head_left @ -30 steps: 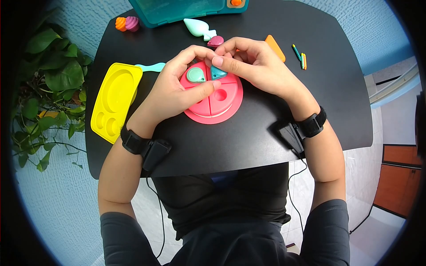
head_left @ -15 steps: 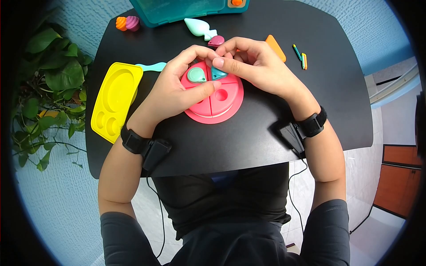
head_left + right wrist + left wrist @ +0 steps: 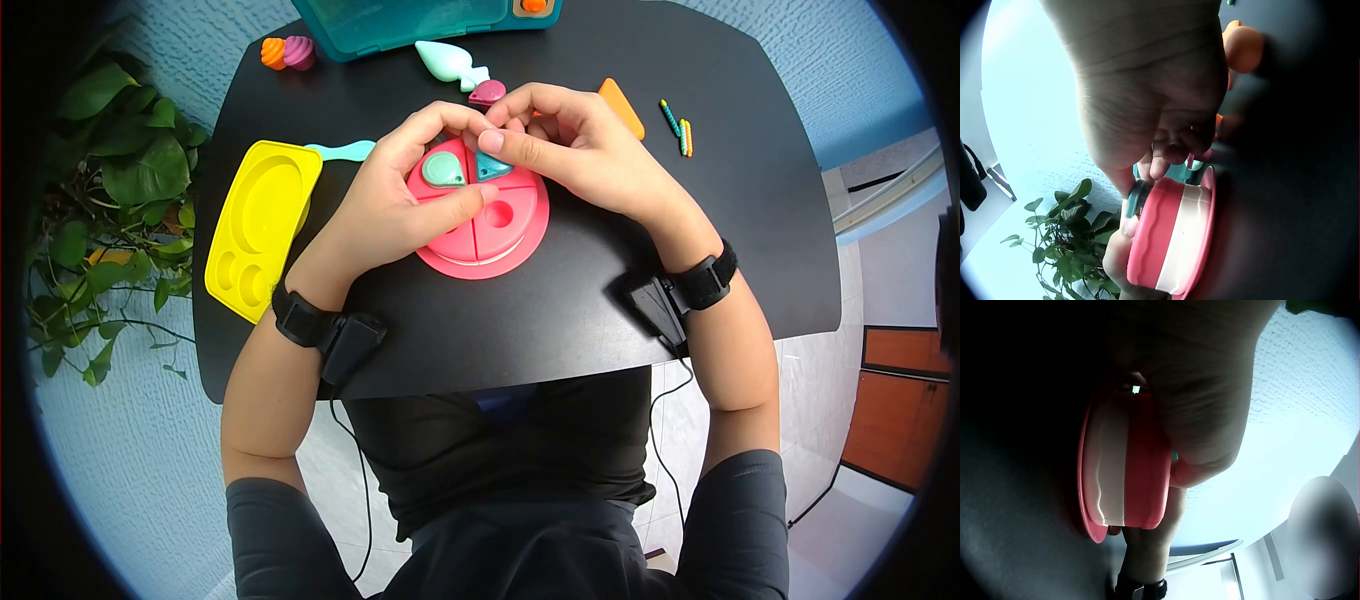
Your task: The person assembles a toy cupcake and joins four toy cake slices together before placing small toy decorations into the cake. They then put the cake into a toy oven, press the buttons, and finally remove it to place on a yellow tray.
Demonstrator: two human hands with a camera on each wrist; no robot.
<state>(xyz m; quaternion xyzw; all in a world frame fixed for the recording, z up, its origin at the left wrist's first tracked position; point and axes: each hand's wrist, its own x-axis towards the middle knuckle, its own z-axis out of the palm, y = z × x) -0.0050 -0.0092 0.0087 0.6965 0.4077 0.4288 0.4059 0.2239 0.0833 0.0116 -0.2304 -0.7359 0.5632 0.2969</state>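
On the dark table, a round pink toy cake (image 3: 515, 237) is divided into quarters, with cream-coloured sides (image 3: 1110, 456). The left hand (image 3: 375, 205) grips it from the left, thumb across the top and fingers toward the back. A teal piece (image 3: 489, 167) lies on the back right quarter; the right hand (image 3: 595, 158) pinches it with thumb and fingers. In the right wrist view that teal piece (image 3: 1135, 200) stands above the pink top. A mint round-ended piece (image 3: 441, 169) is on the back left quarter. Some fingertips are hidden.
A yellow tray (image 3: 285, 215) and a turquoise handle (image 3: 345, 152) lie left. Behind are a mint piece (image 3: 443, 62), a maroon piece (image 3: 487, 93), swirled toys (image 3: 298, 53) and a teal case (image 3: 420, 25). To the right are an orange piece (image 3: 622, 110) and thin sticks (image 3: 685, 138).
The cake has shifted very slightly to the right in the head view since the earliest frame. Both hands keep nearly the same pose and place.
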